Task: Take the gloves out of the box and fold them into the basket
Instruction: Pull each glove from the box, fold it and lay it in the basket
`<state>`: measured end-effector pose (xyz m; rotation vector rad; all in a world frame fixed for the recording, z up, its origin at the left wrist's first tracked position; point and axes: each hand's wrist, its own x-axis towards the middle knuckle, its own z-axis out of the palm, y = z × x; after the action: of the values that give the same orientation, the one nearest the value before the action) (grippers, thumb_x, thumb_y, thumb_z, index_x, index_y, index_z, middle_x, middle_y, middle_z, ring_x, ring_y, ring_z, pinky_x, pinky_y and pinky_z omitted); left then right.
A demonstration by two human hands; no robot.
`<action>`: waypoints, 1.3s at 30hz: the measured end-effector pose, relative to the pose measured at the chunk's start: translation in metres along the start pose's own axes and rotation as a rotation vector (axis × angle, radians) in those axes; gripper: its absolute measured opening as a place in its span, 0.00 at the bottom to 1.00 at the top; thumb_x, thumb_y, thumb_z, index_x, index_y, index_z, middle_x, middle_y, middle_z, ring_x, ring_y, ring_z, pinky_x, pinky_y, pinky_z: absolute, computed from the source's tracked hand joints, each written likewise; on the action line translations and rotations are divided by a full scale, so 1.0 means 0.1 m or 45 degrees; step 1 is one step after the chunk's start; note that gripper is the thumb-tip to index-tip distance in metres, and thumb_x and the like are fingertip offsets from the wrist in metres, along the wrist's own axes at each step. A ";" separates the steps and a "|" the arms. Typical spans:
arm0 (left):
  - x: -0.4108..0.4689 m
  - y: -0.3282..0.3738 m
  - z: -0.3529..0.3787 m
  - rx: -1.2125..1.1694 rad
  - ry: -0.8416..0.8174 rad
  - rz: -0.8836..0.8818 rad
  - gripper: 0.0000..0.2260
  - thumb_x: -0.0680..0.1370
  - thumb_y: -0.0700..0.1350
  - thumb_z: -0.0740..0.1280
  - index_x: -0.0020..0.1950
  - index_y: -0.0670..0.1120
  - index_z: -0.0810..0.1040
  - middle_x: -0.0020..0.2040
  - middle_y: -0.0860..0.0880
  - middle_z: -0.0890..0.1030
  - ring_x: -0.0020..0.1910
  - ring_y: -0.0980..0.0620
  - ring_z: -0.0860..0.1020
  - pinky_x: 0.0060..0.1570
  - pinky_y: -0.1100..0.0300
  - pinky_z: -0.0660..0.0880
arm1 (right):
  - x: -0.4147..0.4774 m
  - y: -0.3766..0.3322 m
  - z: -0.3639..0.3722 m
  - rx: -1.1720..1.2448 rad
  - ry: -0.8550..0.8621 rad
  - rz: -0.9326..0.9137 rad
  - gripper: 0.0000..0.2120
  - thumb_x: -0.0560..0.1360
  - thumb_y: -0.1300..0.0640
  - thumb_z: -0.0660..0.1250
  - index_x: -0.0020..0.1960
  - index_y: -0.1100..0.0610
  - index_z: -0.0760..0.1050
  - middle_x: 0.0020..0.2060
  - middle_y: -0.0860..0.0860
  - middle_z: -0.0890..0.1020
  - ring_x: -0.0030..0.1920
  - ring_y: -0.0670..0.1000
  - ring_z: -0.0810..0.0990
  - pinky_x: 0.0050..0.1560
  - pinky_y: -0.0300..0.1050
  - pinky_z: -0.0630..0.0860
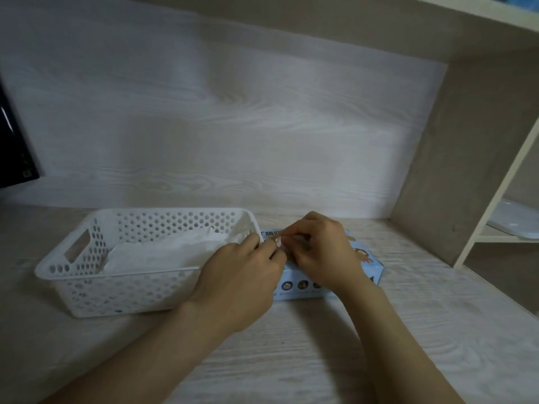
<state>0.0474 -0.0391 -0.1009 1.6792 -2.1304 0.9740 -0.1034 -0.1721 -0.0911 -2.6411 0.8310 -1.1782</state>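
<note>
Together, hands (239, 275) (320, 252) pinching glove (278, 242), above box (303, 288)

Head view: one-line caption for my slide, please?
Left hand and right hand pinch a glove above the blue box beside the white basket.

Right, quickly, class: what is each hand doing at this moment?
Left hand: fingers curled, pinching the thin clear glove over the box.
Right hand: pinching the same glove.

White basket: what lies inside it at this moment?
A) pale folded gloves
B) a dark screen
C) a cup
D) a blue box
A: pale folded gloves lie on the floor of the white basket; the blue box stands outside it, on its right.
</note>
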 end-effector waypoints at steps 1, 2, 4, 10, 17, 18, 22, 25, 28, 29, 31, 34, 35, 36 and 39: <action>0.00 0.00 0.01 0.008 -0.006 0.011 0.12 0.72 0.44 0.62 0.51 0.49 0.82 0.46 0.51 0.81 0.42 0.48 0.76 0.32 0.56 0.68 | 0.00 0.00 0.02 -0.036 0.019 -0.028 0.04 0.77 0.56 0.74 0.49 0.49 0.88 0.43 0.46 0.82 0.41 0.46 0.81 0.43 0.48 0.80; -0.01 0.00 0.02 0.014 -0.010 0.019 0.09 0.73 0.45 0.63 0.49 0.49 0.82 0.45 0.51 0.81 0.42 0.48 0.76 0.32 0.56 0.67 | 0.01 0.00 0.03 -0.074 0.028 -0.050 0.05 0.78 0.54 0.72 0.49 0.50 0.88 0.43 0.47 0.82 0.41 0.48 0.81 0.44 0.50 0.80; -0.02 0.01 0.03 0.032 0.004 0.029 0.09 0.76 0.49 0.62 0.47 0.49 0.82 0.44 0.51 0.80 0.42 0.47 0.75 0.33 0.55 0.65 | 0.02 -0.02 0.05 -0.160 0.041 -0.078 0.10 0.79 0.50 0.66 0.48 0.50 0.87 0.42 0.47 0.83 0.42 0.51 0.81 0.46 0.53 0.79; -0.01 0.02 0.04 0.040 0.030 0.013 0.17 0.82 0.59 0.62 0.53 0.50 0.84 0.46 0.53 0.82 0.44 0.48 0.78 0.32 0.55 0.71 | 0.03 -0.05 0.10 -0.303 0.251 0.075 0.13 0.82 0.50 0.61 0.48 0.55 0.81 0.40 0.50 0.85 0.38 0.55 0.81 0.41 0.52 0.77; -0.02 -0.01 0.05 0.054 -0.030 0.047 0.14 0.79 0.57 0.71 0.57 0.48 0.81 0.50 0.52 0.81 0.44 0.47 0.77 0.30 0.55 0.68 | 0.03 -0.07 0.08 -0.021 0.455 0.507 0.10 0.86 0.50 0.63 0.53 0.52 0.80 0.42 0.46 0.84 0.42 0.46 0.81 0.39 0.45 0.74; -0.02 0.00 0.04 0.046 -0.035 0.045 0.14 0.79 0.56 0.72 0.57 0.49 0.80 0.50 0.52 0.81 0.44 0.48 0.77 0.30 0.55 0.67 | 0.03 -0.08 0.07 0.018 0.441 0.480 0.09 0.85 0.50 0.63 0.53 0.52 0.81 0.41 0.44 0.84 0.41 0.43 0.80 0.39 0.42 0.73; -0.05 0.04 -0.01 -0.057 -0.097 0.039 0.19 0.74 0.48 0.75 0.63 0.53 0.78 0.49 0.54 0.79 0.42 0.50 0.76 0.30 0.57 0.63 | 0.02 -0.09 -0.07 0.261 0.209 0.335 0.06 0.82 0.54 0.68 0.50 0.51 0.84 0.40 0.43 0.85 0.43 0.42 0.83 0.40 0.34 0.76; -0.05 0.05 -0.07 -0.084 -0.133 0.045 0.23 0.67 0.44 0.75 0.61 0.56 0.80 0.48 0.55 0.78 0.38 0.52 0.76 0.30 0.57 0.58 | -0.03 -0.08 -0.19 0.347 0.019 0.296 0.07 0.74 0.59 0.74 0.51 0.50 0.83 0.41 0.45 0.86 0.43 0.44 0.83 0.41 0.35 0.78; -0.05 0.04 -0.06 -0.112 -0.125 0.039 0.24 0.68 0.44 0.74 0.65 0.55 0.79 0.48 0.55 0.77 0.38 0.52 0.76 0.30 0.57 0.58 | -0.05 0.00 -0.18 0.260 -0.090 0.260 0.05 0.73 0.59 0.77 0.48 0.51 0.84 0.39 0.44 0.87 0.41 0.43 0.84 0.39 0.36 0.79; -0.05 0.04 -0.06 -0.109 -0.114 0.039 0.26 0.68 0.44 0.74 0.67 0.54 0.79 0.49 0.55 0.78 0.38 0.52 0.77 0.30 0.57 0.58 | -0.04 0.02 -0.16 0.210 -0.079 0.246 0.04 0.74 0.57 0.78 0.47 0.51 0.85 0.37 0.43 0.86 0.39 0.43 0.84 0.38 0.36 0.79; -0.04 0.04 -0.05 -0.095 -0.105 0.043 0.28 0.69 0.44 0.73 0.70 0.54 0.77 0.51 0.54 0.79 0.39 0.51 0.77 0.30 0.56 0.60 | -0.03 0.05 -0.11 0.079 -0.015 0.187 0.02 0.76 0.53 0.77 0.45 0.50 0.86 0.35 0.42 0.85 0.36 0.44 0.83 0.37 0.40 0.79; -0.06 0.05 -0.01 -0.094 -0.062 0.048 0.25 0.74 0.47 0.72 0.71 0.56 0.75 0.53 0.53 0.79 0.41 0.50 0.78 0.31 0.56 0.62 | -0.01 0.04 -0.04 -0.180 0.109 0.054 0.12 0.81 0.47 0.69 0.44 0.51 0.85 0.33 0.44 0.83 0.33 0.45 0.79 0.35 0.46 0.77; -0.06 0.04 -0.02 -0.098 -0.038 0.050 0.23 0.76 0.48 0.71 0.71 0.56 0.75 0.52 0.53 0.78 0.41 0.50 0.78 0.31 0.56 0.62 | 0.00 0.02 -0.02 -0.261 0.144 0.043 0.16 0.82 0.44 0.65 0.44 0.52 0.84 0.32 0.45 0.83 0.32 0.47 0.79 0.34 0.46 0.76; -0.05 0.04 -0.03 -0.106 -0.020 0.049 0.19 0.78 0.51 0.69 0.69 0.56 0.76 0.51 0.53 0.78 0.41 0.50 0.78 0.31 0.56 0.62 | 0.00 0.00 -0.01 -0.318 0.180 0.057 0.20 0.83 0.42 0.61 0.43 0.52 0.84 0.31 0.46 0.82 0.31 0.49 0.78 0.33 0.46 0.74; -0.04 0.02 -0.03 -0.122 0.025 0.047 0.17 0.82 0.60 0.56 0.65 0.58 0.79 0.50 0.54 0.79 0.41 0.51 0.80 0.31 0.58 0.64 | 0.03 -0.03 0.02 -0.381 0.252 0.221 0.24 0.86 0.40 0.56 0.44 0.54 0.80 0.31 0.49 0.80 0.32 0.55 0.77 0.34 0.48 0.71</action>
<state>0.0462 -0.0340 -0.1012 1.5847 -2.1664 0.8799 -0.0993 -0.1714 -0.0891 -2.6315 1.3389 -1.3792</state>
